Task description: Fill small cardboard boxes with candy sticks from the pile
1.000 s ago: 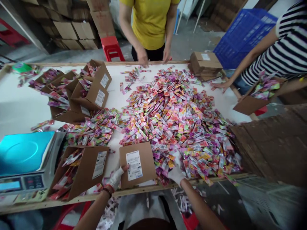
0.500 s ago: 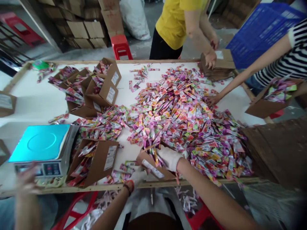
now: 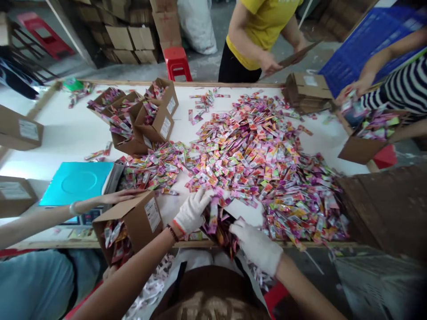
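Note:
A big heap of colourful candy packets (image 3: 260, 155) covers the white table (image 3: 66, 133). At the near edge an open cardboard box (image 3: 222, 231), stuffed with packets, hangs between my two white-gloved hands. My left hand (image 3: 191, 211) reaches over the box into the heap, its fingers curled round a clump of packets. Lower down, my right hand (image 3: 255, 244) grips the box's right rim; the box's walls are mostly hidden.
A co-worker's hand (image 3: 120, 195) rests on a filled box (image 3: 136, 218) beside a turquoise-topped scale (image 3: 78, 182). Several filled boxes (image 3: 147, 120) stand back left. A person in yellow (image 3: 263, 26) holds flat cardboard above stacked flat boxes (image 3: 307, 91). A striped-sleeved person fills a box (image 3: 363, 142).
My hands swapped roles: my left hand left the box and reached into the heap, my right hand dropped to the box's rim. A co-worker's arm reached in over the left box.

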`<act>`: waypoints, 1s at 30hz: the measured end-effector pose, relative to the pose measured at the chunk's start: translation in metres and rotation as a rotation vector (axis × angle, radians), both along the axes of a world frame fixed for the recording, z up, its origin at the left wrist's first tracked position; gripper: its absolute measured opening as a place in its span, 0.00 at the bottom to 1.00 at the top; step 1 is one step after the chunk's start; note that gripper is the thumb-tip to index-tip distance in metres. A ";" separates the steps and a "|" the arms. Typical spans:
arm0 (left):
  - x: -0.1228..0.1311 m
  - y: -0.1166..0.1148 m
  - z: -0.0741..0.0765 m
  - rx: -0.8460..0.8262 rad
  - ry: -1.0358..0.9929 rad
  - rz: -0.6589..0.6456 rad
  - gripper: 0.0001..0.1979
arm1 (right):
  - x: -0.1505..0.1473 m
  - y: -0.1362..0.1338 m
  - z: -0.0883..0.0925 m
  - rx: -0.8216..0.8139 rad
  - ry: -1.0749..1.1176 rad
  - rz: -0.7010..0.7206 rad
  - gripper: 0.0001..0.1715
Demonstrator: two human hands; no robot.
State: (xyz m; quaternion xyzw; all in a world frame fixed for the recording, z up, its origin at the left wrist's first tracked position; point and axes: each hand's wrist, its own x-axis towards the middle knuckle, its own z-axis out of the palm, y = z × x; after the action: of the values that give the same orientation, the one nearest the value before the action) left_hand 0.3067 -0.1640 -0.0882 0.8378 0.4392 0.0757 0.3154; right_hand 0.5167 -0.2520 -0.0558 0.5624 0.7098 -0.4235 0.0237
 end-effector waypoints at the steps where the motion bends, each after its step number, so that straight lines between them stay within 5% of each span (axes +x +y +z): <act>1: 0.001 -0.004 0.005 0.030 -0.001 -0.098 0.27 | 0.001 -0.009 0.003 0.001 -0.037 -0.028 0.23; 5: 0.009 -0.031 -0.001 -0.022 -0.075 -0.378 0.10 | -0.003 -0.019 -0.006 -0.003 -0.061 -0.022 0.22; 7: 0.021 -0.038 -0.014 -0.061 -0.038 -0.340 0.09 | 0.005 0.000 -0.016 0.064 -0.053 -0.043 0.18; 10: 0.042 -0.032 -0.024 -0.143 0.023 -0.266 0.08 | 0.037 0.050 -0.038 0.204 -0.164 -0.255 0.17; 13: 0.045 -0.017 -0.011 -0.151 -0.031 -0.249 0.10 | 0.066 0.098 -0.073 0.104 -0.419 -0.299 0.43; 16: 0.022 -0.009 0.009 -0.064 -0.103 -0.068 0.12 | 0.072 0.117 -0.118 -0.014 -0.587 -0.297 0.62; 19: -0.005 -0.009 0.008 -0.002 -0.052 0.279 0.15 | 0.062 0.105 -0.151 0.090 -0.544 -0.353 0.49; 21: -0.015 -0.009 -0.007 -0.102 -0.062 0.378 0.24 | 0.057 0.088 -0.161 0.139 -0.408 -0.406 0.41; 25: -0.014 -0.010 -0.041 -0.256 -0.198 0.379 0.24 | 0.070 0.058 -0.149 -0.034 -0.126 -0.568 0.36; 30: -0.004 -0.005 -0.044 -0.227 -0.187 0.339 0.21 | 0.102 0.030 -0.073 -0.045 0.004 -0.613 0.36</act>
State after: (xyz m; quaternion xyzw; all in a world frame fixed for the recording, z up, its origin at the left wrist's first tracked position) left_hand 0.3023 -0.1691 -0.1318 0.7005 0.5481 0.1552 0.4299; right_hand 0.6187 -0.2222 -0.1286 0.7489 0.4975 -0.4275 -0.0941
